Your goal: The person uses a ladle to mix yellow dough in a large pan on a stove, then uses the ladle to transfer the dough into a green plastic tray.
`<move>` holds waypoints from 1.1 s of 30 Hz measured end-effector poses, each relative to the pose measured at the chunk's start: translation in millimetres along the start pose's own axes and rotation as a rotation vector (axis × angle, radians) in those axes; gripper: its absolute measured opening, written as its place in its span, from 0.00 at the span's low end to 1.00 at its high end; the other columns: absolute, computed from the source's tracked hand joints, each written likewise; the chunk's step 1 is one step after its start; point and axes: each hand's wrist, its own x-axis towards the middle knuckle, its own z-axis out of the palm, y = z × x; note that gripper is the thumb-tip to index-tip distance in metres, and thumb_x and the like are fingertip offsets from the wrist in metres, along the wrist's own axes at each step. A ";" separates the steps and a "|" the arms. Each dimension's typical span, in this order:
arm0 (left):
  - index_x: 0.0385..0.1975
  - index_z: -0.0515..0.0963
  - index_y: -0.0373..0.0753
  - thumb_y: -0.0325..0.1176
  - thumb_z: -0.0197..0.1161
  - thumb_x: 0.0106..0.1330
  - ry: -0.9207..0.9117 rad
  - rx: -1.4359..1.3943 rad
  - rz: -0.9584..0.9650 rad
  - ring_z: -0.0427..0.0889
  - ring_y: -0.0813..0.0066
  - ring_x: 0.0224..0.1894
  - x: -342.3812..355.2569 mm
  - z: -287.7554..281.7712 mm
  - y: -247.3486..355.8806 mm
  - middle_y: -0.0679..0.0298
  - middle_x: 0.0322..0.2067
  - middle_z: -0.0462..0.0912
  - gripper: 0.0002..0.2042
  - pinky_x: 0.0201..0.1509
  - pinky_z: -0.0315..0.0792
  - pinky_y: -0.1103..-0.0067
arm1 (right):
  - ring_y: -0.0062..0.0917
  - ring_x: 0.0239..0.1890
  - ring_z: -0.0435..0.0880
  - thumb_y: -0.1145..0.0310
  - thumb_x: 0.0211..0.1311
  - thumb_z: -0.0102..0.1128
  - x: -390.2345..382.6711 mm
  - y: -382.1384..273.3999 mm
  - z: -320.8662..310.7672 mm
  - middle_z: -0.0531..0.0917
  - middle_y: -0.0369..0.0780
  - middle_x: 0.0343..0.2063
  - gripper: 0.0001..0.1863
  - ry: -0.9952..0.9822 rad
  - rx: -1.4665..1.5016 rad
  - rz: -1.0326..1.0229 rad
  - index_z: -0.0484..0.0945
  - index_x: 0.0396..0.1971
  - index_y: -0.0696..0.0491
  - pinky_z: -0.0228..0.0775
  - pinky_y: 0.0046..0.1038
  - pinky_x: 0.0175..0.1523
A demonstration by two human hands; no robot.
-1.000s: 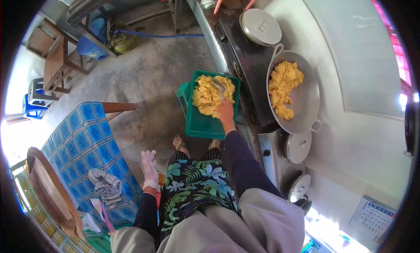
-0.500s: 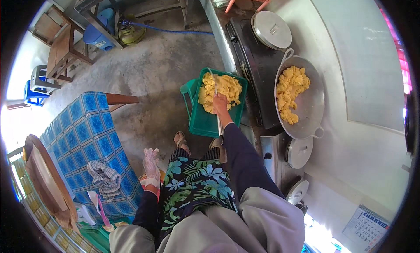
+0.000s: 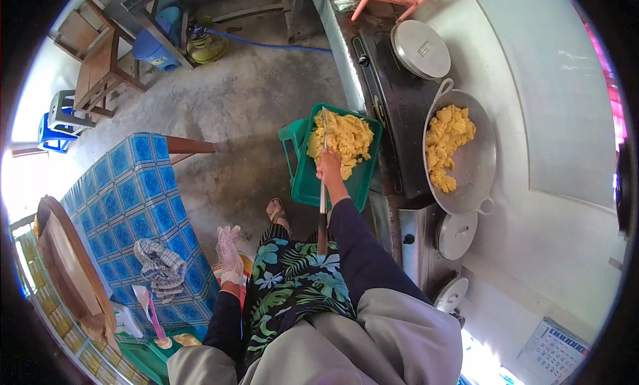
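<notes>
My right hand (image 3: 328, 165) is closed round the metal shaft of a long spatula (image 3: 323, 205) with a wooden handle end. The spatula's blade, seen almost edge-on, lies in a mound of yellow mashed food (image 3: 349, 135). That food fills the far part of a green tray (image 3: 306, 191), which rests on a green plastic stool (image 3: 287, 133). Low at my left side, my left hand (image 3: 229, 255) wears a clear plastic glove. Its fingers are stretched out and hold nothing visible. Behind its wrist shows a red and orange thing that I cannot make out.
Right of the tray, a black stove (image 3: 399, 112) carries a lidded pot (image 3: 421, 49) and a large wok (image 3: 476, 165) with more yellow food. A blue-clothed table (image 3: 126, 205) holds a checked cloth (image 3: 160, 268). A gas cylinder (image 3: 205, 47) stands on the floor.
The spatula has swung more upright, and its wooden end now shows over my apron. My right hand has moved slightly left and nearer me. The left hand stays almost still.
</notes>
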 end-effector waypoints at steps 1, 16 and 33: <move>0.63 0.56 0.37 0.49 0.52 0.63 -0.004 0.034 0.009 0.72 0.72 0.50 1.5 -1.4 -1.1 0.62 0.43 0.79 0.32 0.54 0.58 0.66 | 0.20 0.06 0.60 0.65 0.64 0.47 8.8 -3.8 3.2 0.65 0.35 0.10 0.09 0.003 0.146 0.077 0.65 0.25 0.50 0.48 0.24 0.09; 0.58 0.60 0.38 0.49 0.49 0.66 -0.095 -0.086 -0.069 0.73 0.77 0.39 3.4 -6.4 3.5 0.62 0.38 0.78 0.26 0.37 0.64 0.79 | 0.17 0.07 0.61 0.62 0.63 0.50 -38.2 108.2 -81.2 0.64 0.32 0.09 0.10 0.048 -0.239 -0.328 0.70 0.22 0.48 0.49 0.25 0.09; 0.38 0.66 0.46 0.54 0.54 0.62 -0.302 -0.138 -0.357 0.66 0.81 0.21 -16.2 133.1 -74.4 0.71 0.24 0.64 0.18 0.23 0.63 0.80 | 0.43 0.23 0.71 0.67 0.64 0.47 -15.0 46.7 -119.1 0.75 0.50 0.23 0.11 0.210 -0.703 -0.761 0.72 0.31 0.61 0.65 0.36 0.32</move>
